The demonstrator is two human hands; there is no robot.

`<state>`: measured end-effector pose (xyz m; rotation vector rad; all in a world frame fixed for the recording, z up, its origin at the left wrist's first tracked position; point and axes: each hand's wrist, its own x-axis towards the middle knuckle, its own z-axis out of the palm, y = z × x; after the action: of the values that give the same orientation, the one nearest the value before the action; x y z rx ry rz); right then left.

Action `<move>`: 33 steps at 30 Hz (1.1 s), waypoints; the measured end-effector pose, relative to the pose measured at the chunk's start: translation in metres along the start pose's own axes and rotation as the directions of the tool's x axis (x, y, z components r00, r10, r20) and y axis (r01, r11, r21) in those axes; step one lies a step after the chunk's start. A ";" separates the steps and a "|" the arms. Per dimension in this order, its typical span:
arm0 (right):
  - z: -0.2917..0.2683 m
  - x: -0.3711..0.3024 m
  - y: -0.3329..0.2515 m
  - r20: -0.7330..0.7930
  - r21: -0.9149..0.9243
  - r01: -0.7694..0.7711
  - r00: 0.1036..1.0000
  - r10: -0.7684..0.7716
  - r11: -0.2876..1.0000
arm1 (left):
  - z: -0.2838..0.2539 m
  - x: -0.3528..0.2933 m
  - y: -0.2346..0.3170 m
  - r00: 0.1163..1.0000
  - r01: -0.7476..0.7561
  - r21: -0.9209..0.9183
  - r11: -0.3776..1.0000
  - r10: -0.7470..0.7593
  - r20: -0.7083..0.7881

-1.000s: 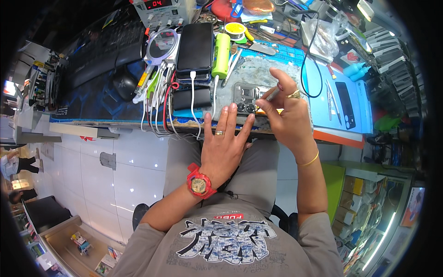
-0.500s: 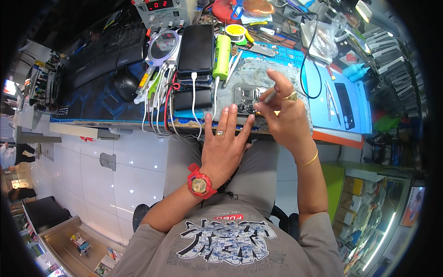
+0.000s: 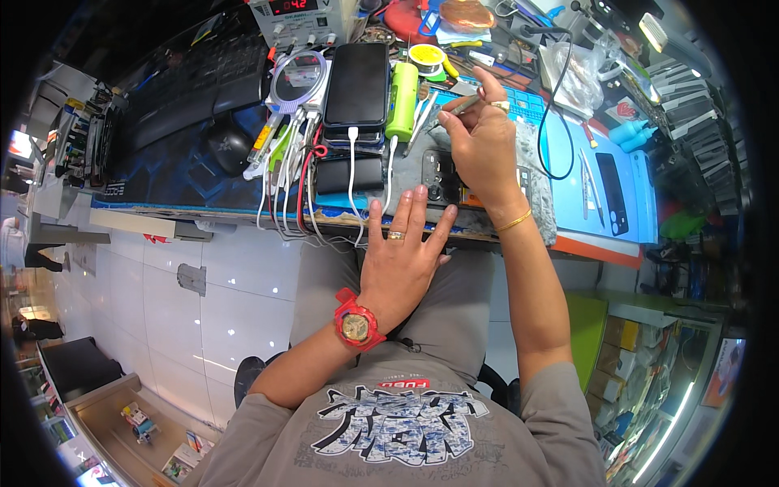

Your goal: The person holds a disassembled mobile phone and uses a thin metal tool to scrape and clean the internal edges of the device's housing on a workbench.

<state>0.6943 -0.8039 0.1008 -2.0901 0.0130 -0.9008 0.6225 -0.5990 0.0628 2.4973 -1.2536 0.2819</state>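
Note:
An opened phone with dark inner parts lies on the grey work mat at the bench's near edge; my right hand and wrist cover part of it. My left hand is open, palm down, its fingertips resting at the near edge by the phone. A red watch is on that wrist. Above the phone's far side, my right hand pinches a slim grey metal tool, which points left and away from the phone. Whether it is tweezers or a screwdriver I cannot make out.
Left of the mat stand a dark-screened phone with a white cable, a green cylinder and a bundle of cables. A power supply is behind. A black cable loops at right, near a blue mat.
My right hand has lifted the slim tool off the opened phone and carried it farther back. My left hand stays at the near edge. The view has shifted slightly.

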 end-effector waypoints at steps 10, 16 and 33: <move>-0.016 -0.008 -0.012 0.039 0.074 -0.107 0.994 0.105 0.991 | 0.001 0.000 0.001 1.000 0.005 0.001 1.000 -0.005 0.004; -0.026 -0.022 -0.020 -0.010 0.175 -0.130 0.991 0.134 0.976 | 0.001 0.000 0.001 1.000 0.001 -0.021 1.000 -0.001 0.006; -0.024 -0.026 -0.023 0.064 0.163 -0.160 0.986 0.151 0.974 | 0.000 0.000 0.001 1.000 0.008 -0.034 0.999 -0.008 0.011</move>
<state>0.6533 -0.7977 0.1108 -1.9253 0.0703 -0.7281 0.6216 -0.5995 0.0630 2.4780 -1.2420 0.2430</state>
